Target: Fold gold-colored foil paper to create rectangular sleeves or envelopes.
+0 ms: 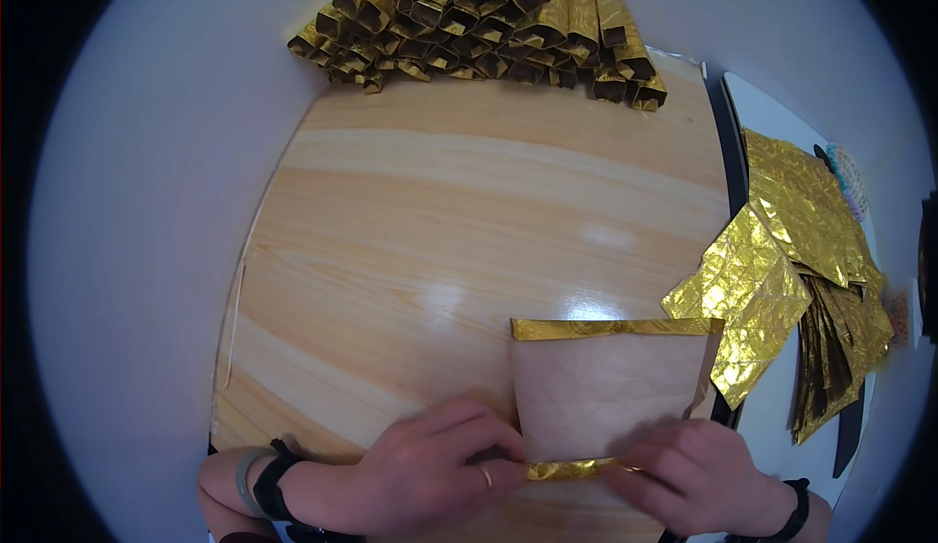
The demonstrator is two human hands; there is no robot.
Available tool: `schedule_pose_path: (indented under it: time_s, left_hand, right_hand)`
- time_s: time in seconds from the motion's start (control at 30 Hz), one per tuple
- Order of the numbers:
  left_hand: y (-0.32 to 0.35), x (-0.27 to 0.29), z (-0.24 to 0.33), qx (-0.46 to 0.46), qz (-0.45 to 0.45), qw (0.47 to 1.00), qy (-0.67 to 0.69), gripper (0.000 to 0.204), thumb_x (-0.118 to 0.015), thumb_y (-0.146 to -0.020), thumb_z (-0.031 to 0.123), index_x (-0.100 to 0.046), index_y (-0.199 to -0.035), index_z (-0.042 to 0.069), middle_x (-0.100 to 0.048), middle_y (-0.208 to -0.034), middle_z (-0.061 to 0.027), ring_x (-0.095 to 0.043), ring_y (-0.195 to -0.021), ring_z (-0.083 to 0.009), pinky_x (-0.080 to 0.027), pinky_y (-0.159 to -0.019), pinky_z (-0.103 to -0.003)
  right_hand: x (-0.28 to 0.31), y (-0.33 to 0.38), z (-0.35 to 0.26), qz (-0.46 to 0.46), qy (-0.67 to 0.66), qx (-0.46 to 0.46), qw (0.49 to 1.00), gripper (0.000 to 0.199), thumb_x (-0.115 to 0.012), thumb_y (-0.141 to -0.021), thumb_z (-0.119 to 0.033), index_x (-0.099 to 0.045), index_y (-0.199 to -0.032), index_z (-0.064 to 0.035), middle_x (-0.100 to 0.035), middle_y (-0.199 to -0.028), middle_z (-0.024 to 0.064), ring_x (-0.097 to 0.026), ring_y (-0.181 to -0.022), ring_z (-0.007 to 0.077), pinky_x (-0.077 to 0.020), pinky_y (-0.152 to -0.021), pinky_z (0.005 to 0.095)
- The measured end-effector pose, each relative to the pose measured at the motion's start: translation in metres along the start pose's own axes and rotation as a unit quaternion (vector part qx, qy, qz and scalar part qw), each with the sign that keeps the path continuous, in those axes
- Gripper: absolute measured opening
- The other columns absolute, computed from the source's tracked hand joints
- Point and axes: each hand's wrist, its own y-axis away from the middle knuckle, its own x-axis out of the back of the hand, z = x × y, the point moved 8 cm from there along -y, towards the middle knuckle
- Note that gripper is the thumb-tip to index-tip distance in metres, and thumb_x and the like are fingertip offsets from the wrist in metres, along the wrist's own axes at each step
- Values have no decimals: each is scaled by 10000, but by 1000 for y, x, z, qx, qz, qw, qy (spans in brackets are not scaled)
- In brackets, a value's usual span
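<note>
A sheet of gold foil paper (611, 387) lies on the table with its pale brown back up. Gold strips are folded over along its far and near edges, and its right edge is turned in too. My left hand (445, 465), with a ring on one finger, is closed at the near left corner of the sheet. Toward the right end of the near fold, my right hand (684, 475) pinches the edge. My fingers hide both ends of that fold.
Many folded gold paper tubes (469, 30) are piled at the far side of the wooden table (420, 230). To the right, loose gold foil sheets (752, 289) overlap on a white surface (772, 426). A pale wall (127, 250) stands at the left.
</note>
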Motion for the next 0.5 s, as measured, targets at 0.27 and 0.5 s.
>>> schedule_pose_path:
  time_s: [0.27,0.5]
  left_hand:
    - [0,3,3,-3,1,1000,-25,157,-796,-699,101,-715,-833,96,-661,-875,-26,-621,-753,-194,-527,-626,-291]
    - [2,0,4,-2,-2,1000,-26,153,-784,-689,98,-720,-827,110,-654,-874,-21,-618,-791,-211,-529,-648,-295]
  right_hand:
    - [-8,-14,-18,-4,-13,64,998,245,-656,-691,-117,-644,-904,4,-608,-939,103,-600,-887,238,-510,-755,316]
    - [-7,-17,-12,-2,-61,21,998,243,-653,-681,-96,-645,-901,6,-609,-953,119,-605,-869,253,-515,-724,317]
